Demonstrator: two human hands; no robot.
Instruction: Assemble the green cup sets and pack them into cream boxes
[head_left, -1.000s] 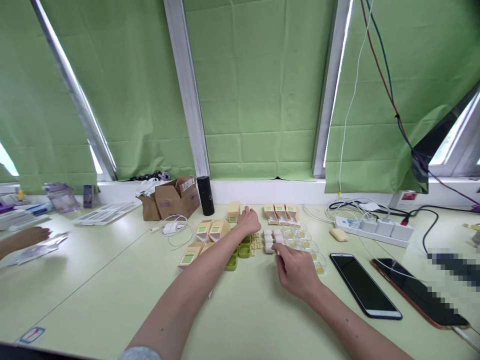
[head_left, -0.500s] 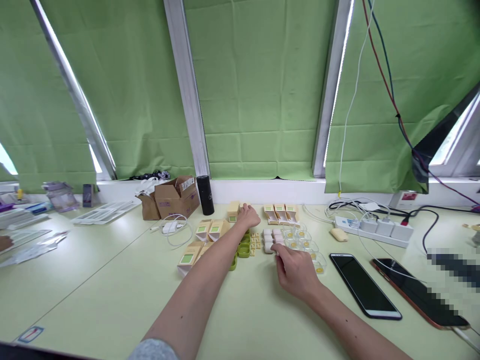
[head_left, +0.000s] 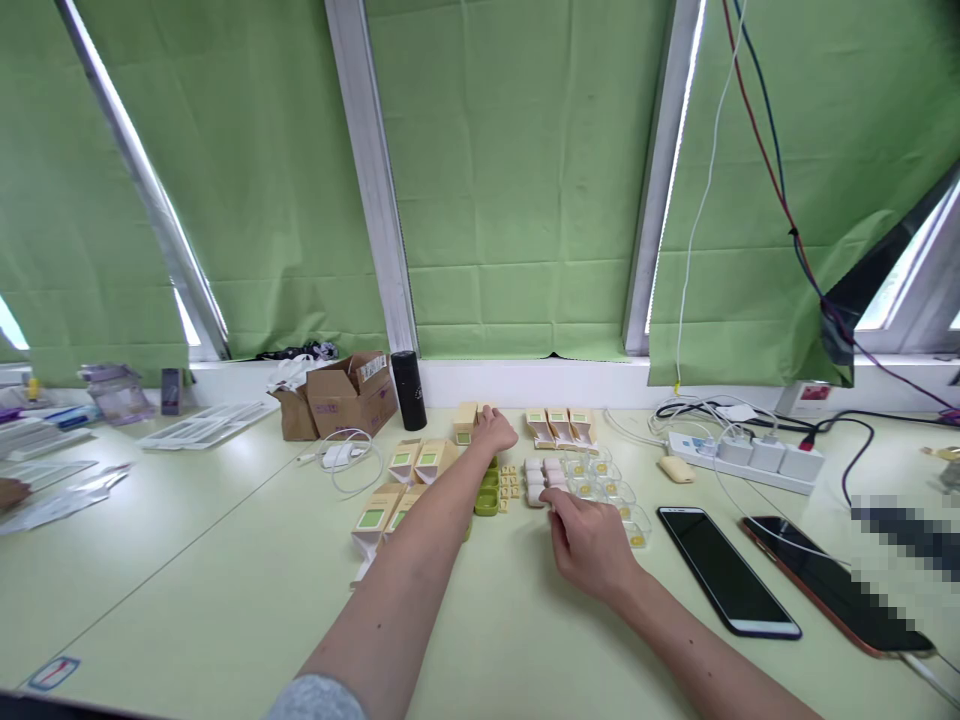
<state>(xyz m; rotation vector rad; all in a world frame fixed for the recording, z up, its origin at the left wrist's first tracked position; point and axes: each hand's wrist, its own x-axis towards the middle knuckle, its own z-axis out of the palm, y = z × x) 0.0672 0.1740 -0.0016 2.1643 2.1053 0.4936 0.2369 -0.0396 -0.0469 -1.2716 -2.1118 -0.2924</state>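
Note:
My left hand reaches far across the table with its fingers curled around a small tan carton with a green label near the window sill. My right hand rests on the table with fingers bent, its fingertips touching a group of small pale pink cases. Clear plastic trays with yellow dots lie just right of the cases. Green trays sit partly hidden under my left forearm. Other tan cartons lie to its left, and three stand at the back.
A brown cardboard box and a black cylinder stand at the back left. Two phones lie to the right, near a white power strip with cables. A white charger cable lies left of the cartons. Another person's hand shows at the far left.
My left hand has slid a little farther back onto the tan carton. The other person's hand at the far left has drawn back toward the frame's edge. My right hand has hardly moved.

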